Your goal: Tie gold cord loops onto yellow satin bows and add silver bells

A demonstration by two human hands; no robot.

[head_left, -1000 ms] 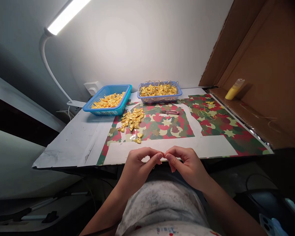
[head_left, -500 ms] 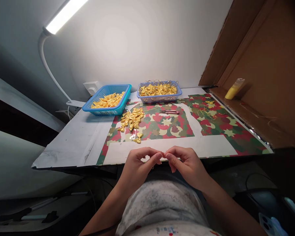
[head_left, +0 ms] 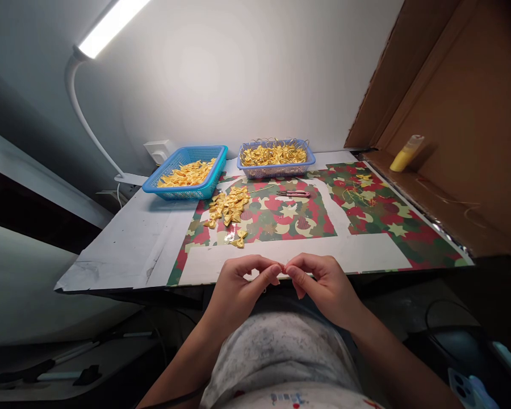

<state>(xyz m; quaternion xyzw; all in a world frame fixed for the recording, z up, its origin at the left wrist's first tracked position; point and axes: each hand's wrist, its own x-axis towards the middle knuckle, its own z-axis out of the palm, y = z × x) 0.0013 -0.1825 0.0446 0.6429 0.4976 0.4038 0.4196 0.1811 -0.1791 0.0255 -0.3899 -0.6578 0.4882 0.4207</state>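
My left hand (head_left: 247,282) and my right hand (head_left: 319,284) meet fingertip to fingertip over the table's front edge. Each is closed, thumb and index finger pinched together. What lies in the pinch is too small and too hidden to name; a little thread-like end shows below the left fingers. Just beyond the hands, a single yellow ribbon bow (head_left: 239,239) lies on the table. Behind it spreads a loose pile of yellow bows (head_left: 230,204). A pair of thread snips (head_left: 293,194) with pinkish handles rests farther back.
A blue basket (head_left: 216,180) of yellow pieces stands back left, a purple-blue basket (head_left: 276,170) of bows with wire loops beside it. Thread scraps (head_left: 357,193) lie on the right. A lamp (head_left: 79,108) leans over the left, and a tube of yellow (head_left: 404,156) stands on the cardboard.
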